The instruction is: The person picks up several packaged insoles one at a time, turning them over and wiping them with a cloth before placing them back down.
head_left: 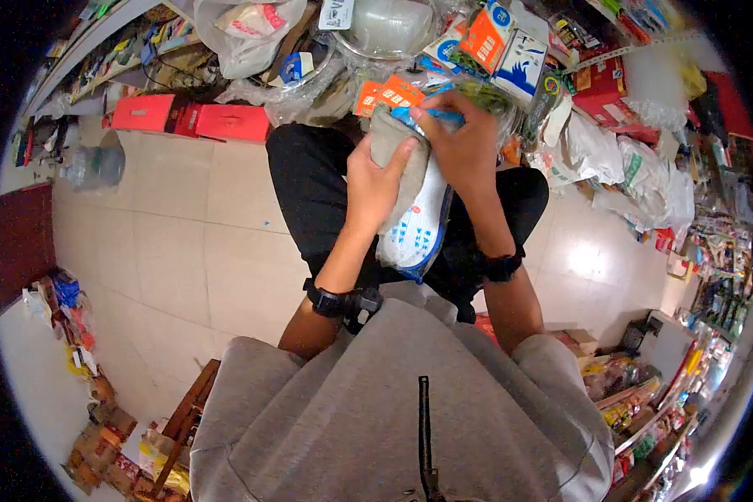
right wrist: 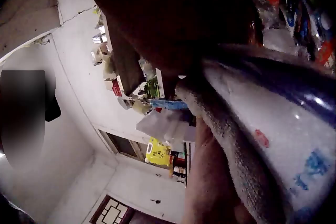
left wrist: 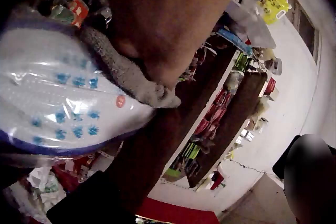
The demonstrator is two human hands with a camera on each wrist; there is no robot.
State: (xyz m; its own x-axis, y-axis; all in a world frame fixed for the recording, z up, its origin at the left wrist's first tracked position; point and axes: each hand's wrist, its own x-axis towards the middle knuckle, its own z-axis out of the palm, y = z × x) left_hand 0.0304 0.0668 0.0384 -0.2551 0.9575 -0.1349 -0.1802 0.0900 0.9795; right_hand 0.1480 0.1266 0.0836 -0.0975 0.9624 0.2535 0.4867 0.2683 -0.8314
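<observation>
A clear-wrapped white insole pack (head_left: pixel 412 230) with a blue edge and blue printing stands over the lap in the head view. A grey cloth (head_left: pixel 386 138) covers its upper left part. My left hand (head_left: pixel 372 186) grips the cloth against the pack, thumb on top. At the pack's upper end, my right hand (head_left: pixel 464 138) pinches a blue strip (head_left: pixel 406 115) between thumb and fingers. In the left wrist view the cloth's edge (left wrist: pixel 126 74) lies along the white insole (left wrist: pixel 47 71). The right wrist view shows the cloth (right wrist: pixel 226 134) bordering the same pack (right wrist: pixel 273 113).
Orange-labelled packets (head_left: pixel 397 90) and a white-and-blue box (head_left: pixel 520 63) lie just beyond the hands. Red boxes (head_left: pixel 226 122) stand at the left on the tiled floor (head_left: pixel 217 197). White plastic bags (head_left: pixel 594 151) are heaped at the right, before stocked shelves (head_left: pixel 724 251).
</observation>
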